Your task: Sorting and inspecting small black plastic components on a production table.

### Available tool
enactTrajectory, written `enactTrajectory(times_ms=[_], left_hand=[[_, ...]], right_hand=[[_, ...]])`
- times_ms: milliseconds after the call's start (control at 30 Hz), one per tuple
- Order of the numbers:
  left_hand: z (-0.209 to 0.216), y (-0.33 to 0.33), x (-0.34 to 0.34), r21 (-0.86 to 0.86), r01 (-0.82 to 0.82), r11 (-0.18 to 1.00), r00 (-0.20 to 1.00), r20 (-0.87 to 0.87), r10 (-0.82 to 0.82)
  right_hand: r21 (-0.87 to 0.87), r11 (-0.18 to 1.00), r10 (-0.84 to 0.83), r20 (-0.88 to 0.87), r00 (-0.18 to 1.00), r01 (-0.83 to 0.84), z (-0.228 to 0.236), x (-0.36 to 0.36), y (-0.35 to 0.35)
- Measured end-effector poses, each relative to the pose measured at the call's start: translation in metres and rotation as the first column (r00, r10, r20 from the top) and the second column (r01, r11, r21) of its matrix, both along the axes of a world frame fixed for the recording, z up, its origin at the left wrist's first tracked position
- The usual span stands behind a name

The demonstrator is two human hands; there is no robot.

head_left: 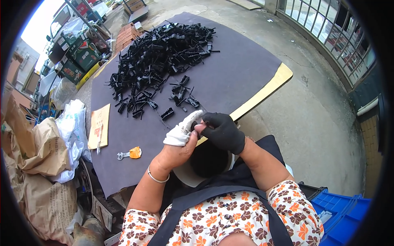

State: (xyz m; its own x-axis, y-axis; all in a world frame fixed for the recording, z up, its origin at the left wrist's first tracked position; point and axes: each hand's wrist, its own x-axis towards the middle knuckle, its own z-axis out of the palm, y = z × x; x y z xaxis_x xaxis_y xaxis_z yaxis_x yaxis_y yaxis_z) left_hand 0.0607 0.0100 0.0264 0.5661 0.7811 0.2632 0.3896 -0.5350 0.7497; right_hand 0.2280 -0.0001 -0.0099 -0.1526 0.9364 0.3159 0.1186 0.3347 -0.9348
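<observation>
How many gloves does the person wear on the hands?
2: a black glove on the right hand, and a white finger cover on the left hand. Both meet over the round container.

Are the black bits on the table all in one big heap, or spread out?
Mostly heaped: the black parts sit in one big pile at the table's far end, with a few loose ones scattered nearer the hands.
</observation>
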Motion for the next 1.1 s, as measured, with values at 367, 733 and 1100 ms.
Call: enactTrajectory(times_ms=[367,733,1100], left_hand=[[0.000,-0.003,0.001,-0.094,-0.047,0.994,0.999,0.024,0.049],[0.006,-0.013,0.009,0.200,-0.078,0.977,0.988,-0.113,0.102],[0.016,-0.006,-0.010,-0.582,0.176,0.794,0.861,0.482,0.163]], right_hand=[[-0.038,0.989,0.147,0.117,0.982,-0.143,0.008,0.009,-0.004],[0.021,1.000,0.018,0.038,0.999,-0.019,-0.003,-0.006,-0.007],[0.014,0.976,0.207,0.256,0.944,-0.218,-0.002,0.013,-0.006]])
